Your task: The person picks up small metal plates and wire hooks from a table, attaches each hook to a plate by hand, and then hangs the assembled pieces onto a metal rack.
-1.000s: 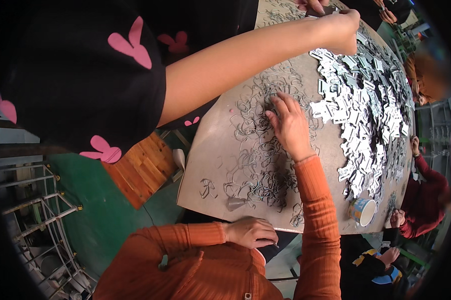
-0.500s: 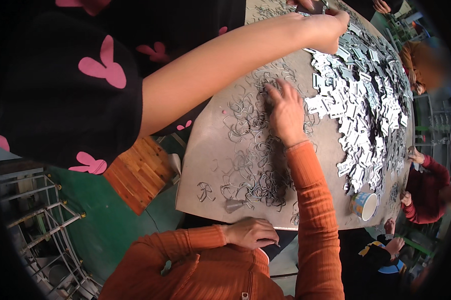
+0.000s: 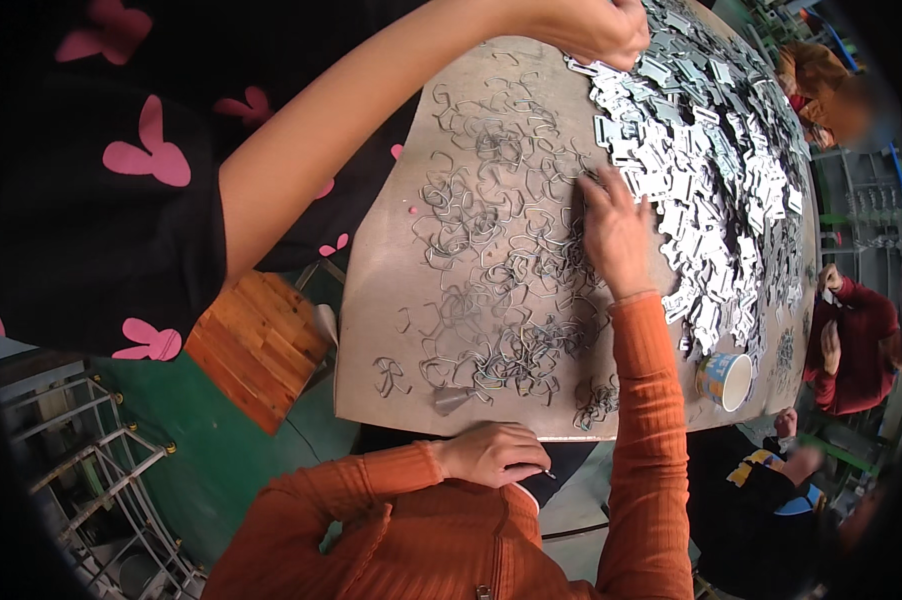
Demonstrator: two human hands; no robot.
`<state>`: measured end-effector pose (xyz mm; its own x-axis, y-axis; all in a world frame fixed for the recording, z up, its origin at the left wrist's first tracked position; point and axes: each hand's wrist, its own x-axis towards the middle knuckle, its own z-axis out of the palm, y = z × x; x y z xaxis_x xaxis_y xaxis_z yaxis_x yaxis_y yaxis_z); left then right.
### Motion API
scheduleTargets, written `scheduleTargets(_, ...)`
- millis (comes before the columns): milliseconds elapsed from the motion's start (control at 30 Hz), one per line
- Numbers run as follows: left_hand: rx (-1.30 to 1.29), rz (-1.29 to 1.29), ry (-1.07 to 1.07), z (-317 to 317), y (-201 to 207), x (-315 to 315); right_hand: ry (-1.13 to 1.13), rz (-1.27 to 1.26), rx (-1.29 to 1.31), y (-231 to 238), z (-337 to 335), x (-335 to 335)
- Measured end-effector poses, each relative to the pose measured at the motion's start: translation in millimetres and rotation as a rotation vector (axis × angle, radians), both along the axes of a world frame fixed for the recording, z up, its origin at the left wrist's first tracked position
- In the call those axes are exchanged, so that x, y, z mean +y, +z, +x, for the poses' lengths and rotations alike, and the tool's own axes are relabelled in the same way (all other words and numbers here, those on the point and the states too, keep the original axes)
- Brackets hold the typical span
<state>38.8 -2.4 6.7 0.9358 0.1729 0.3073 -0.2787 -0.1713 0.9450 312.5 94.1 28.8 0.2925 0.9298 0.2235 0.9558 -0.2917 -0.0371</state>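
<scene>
My right hand (image 3: 617,236) reaches over the table, fingers spread, between the bent wire loops (image 3: 471,215) and the pile of flat silvery metal plates (image 3: 711,215). Its fingertips are at the edge of the loops, near the closest plates; I make out nothing held in it. By the table's near edge, close to my body, my left hand (image 3: 491,455) is curled with thumb and fingers together. A small shiny tip pokes out from its fingers, too small to name.
A person's bare forearm (image 3: 361,130) crosses the far left, its hand at the plates. A paper cup (image 3: 724,381) stands at the table's near right, and a small clear cone-shaped piece (image 3: 454,400) lies near the front. Left of the table is a wooden stool (image 3: 261,350). Other people sit along the right.
My right hand has moved right across the table, from among the wire loops towards the metal plates. My left hand stays by the table edge. The whole view has shifted slightly.
</scene>
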Motion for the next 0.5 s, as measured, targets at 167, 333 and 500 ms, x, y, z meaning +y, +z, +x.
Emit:
scheduleTargets(167,-0.007,-0.002,0.002,0.6,0.4,-0.1,0.255,0.085,0.303,8.7,-14.8,-5.7)
scheduleTargets(333,-0.016,-0.013,-0.012,1.9,1.5,0.7,0.009,0.2,0.219,-3.4,-12.0,-34.5)
scheduleTargets(500,-0.027,0.018,0.008,0.7,1.7,2.3,0.14,0.138,0.314,6.0,-10.8,-39.0)
